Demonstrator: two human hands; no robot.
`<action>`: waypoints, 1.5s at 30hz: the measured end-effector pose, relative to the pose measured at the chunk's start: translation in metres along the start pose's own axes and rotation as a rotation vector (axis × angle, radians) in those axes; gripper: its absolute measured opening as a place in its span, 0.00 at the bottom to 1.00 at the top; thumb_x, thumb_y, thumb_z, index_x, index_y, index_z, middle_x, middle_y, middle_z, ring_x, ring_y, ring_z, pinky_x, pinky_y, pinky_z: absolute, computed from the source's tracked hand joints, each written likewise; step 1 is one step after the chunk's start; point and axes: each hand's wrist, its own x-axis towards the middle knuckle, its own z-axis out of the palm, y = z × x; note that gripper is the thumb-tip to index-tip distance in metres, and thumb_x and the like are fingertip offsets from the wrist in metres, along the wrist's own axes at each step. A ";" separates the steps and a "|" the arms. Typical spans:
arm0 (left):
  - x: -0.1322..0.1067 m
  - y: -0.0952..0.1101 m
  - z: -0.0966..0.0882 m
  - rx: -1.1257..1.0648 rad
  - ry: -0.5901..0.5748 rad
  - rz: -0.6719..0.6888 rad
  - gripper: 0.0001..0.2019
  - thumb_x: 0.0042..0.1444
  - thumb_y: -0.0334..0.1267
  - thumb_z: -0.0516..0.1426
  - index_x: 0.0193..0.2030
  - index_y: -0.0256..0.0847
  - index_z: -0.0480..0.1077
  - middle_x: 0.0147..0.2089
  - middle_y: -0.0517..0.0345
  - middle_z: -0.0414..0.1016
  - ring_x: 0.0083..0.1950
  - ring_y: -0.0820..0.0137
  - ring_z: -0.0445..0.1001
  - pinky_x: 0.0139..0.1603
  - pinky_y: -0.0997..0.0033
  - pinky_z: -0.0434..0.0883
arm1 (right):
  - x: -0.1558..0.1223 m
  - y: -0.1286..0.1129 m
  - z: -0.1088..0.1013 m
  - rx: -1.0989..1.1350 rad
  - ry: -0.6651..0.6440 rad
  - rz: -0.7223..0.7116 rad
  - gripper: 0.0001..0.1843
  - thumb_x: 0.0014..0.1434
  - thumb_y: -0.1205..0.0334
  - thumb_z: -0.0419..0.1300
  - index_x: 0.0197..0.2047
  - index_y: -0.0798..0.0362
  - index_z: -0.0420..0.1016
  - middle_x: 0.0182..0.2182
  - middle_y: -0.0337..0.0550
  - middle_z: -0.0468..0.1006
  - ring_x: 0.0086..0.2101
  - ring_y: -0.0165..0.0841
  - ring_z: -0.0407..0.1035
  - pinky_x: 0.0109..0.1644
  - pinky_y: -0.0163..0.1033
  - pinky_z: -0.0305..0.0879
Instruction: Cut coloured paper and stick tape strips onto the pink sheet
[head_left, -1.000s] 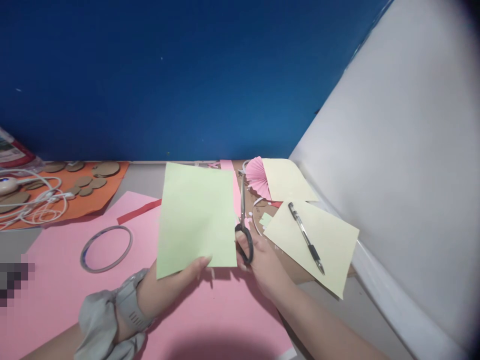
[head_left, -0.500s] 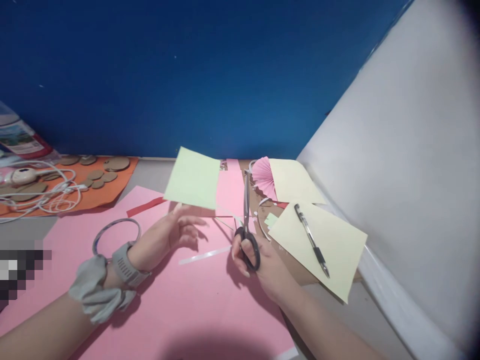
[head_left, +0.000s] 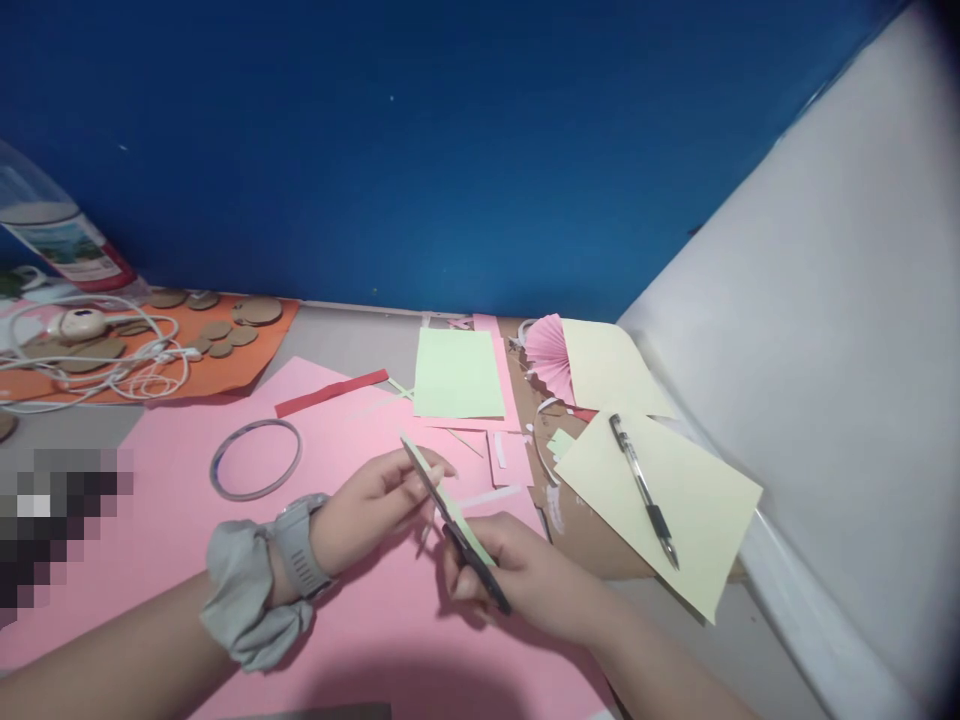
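Where both hands meet low over the pink sheet (head_left: 187,560): left hand (head_left: 375,500) pinching the far end of a narrow green strip (head_left: 444,497) between thumb and fingertips, right hand (head_left: 529,582) wrapped tight around the handles of the black scissors (head_left: 480,572). Holds the strip raised off the paper and slanted, running along the blades, seemingly so as to keep it straight and in line with them. Cannot tell whether the blades stand apart or closed; too dark and foreshortened.

Beyond the hands, flat and untouched, a green sheet (head_left: 457,372), its near edge well apart from the fingers. Open pink surface to the left, bare up to the ring (head_left: 255,458). Tighter to the right: edge of brown cardboard (head_left: 592,540) just beside the right wrist, then a pale yellow sheet (head_left: 705,520) with a pen (head_left: 643,490) across it, its corner hanging towards the sloping white board (head_left: 825,300).
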 end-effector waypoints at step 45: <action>-0.002 0.003 -0.010 -0.028 -0.073 0.102 0.19 0.63 0.46 0.48 0.48 0.37 0.72 0.27 0.57 0.70 0.26 0.72 0.70 0.27 0.71 0.64 | 0.005 0.003 -0.014 -0.163 0.573 -0.208 0.08 0.55 0.58 0.61 0.36 0.53 0.71 0.26 0.36 0.70 0.27 0.29 0.65 0.32 0.36 0.61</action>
